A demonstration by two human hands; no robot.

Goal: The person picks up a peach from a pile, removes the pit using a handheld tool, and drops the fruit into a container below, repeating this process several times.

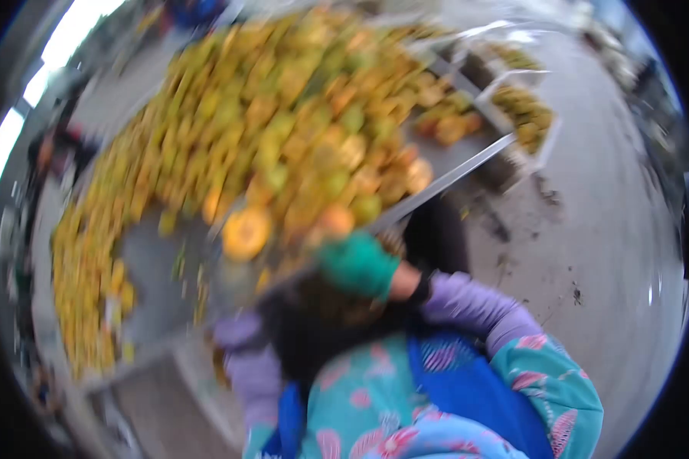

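Note:
My right hand [360, 265], in a green glove, reaches over the near edge of a table heaped with fruit. An orange fruit [335, 220] lies right at its fingertips; blur hides whether the fingers grip it. Of my left arm, the lilac sleeve [249, 356] shows best. Its hand is smeared by motion just beyond the cuff, below a larger round orange fruit [246, 232], and I cannot make out its fingers. Yellow, orange and greenish fruit [275, 130] fills most of the table behind both hands.
A metal rim [444, 180] edges the table's right side. Beyond it, white-edged crates [547, 145] hold more fruit. Bare grey tabletop [161, 268] shows at the left. Dark scraps dot the concrete floor [589, 229]. A person [61, 153] is at the far left.

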